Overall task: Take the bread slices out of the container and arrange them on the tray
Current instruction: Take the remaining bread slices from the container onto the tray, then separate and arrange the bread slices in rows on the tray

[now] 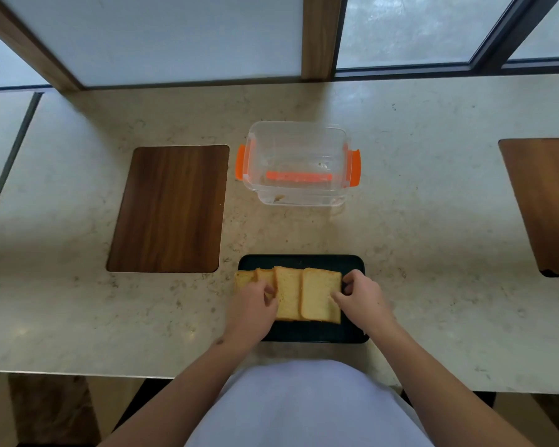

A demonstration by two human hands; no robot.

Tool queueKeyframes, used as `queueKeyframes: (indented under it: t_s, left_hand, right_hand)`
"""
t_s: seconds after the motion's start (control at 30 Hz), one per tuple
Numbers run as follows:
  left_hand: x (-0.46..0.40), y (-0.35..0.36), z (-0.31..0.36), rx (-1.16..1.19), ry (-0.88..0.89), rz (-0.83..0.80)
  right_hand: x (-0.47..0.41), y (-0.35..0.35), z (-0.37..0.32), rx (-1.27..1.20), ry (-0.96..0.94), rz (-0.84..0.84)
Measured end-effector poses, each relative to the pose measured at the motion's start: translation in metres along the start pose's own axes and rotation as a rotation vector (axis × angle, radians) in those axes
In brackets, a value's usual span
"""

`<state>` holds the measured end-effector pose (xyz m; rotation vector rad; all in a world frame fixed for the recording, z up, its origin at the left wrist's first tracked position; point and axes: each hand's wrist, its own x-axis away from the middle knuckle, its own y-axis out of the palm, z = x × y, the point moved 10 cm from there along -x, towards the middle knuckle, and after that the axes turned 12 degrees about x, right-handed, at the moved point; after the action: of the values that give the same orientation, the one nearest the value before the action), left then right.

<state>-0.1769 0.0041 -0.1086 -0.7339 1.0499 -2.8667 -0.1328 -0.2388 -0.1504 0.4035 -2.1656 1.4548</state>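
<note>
Several golden bread slices [304,293] lie overlapping in a row on the black tray [304,261] near the counter's front edge. My left hand [254,308] rests on the left slices, fingers curled onto them. My right hand [360,298] pinches the right edge of the rightmost slice [320,295]. The clear plastic container [296,162] with orange clips stands behind the tray; it holds no bread, only crumbs.
A dark wooden board [168,208] is set into the marble counter to the left of the container. Another wooden board [546,201] lies at the far right. Frosted windows run along the back edge.
</note>
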Motion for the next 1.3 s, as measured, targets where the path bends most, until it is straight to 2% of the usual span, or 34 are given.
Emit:
queueKeyframes:
  t_s: [0.33, 0.47, 0.57, 0.67, 0.87, 1.0, 1.13, 1.3]
  left_hand:
    - [0.013, -0.006, -0.016, 0.214, -0.076, -0.056]
    - [0.018, -0.007, -0.030, 0.295, -0.105, -0.084]
    - [0.020, 0.005, -0.031, 0.371, -0.135, -0.145]
    - [0.023, 0.019, -0.026, 0.475, -0.174, -0.197]
    - [0.019, 0.012, -0.020, 0.547, -0.196, -0.015]
    - [0.026, 0.017, -0.014, 0.473, -0.191, -0.012]
    - [0.027, 0.014, 0.001, 0.388, -0.081, 0.029]
    - [0.019, 0.014, 0.022, 0.297, 0.047, 0.006]
  right_hand:
    - [0.022, 0.003, -0.011, -0.054, -0.094, 0.014]
    - [0.023, 0.009, -0.025, -0.035, -0.066, 0.024]
    - [0.017, 0.003, -0.037, 0.026, -0.072, 0.062]
    - [0.009, -0.001, -0.058, 0.136, -0.176, 0.042]
    - [-0.010, -0.001, -0.094, 0.414, -0.413, -0.052]
    - [-0.016, 0.010, -0.090, 0.514, -0.470, -0.149]
    - [-0.014, 0.002, -0.070, 0.365, -0.473, -0.167]
    - [0.012, -0.023, -0.035, -0.077, -0.383, -0.158]
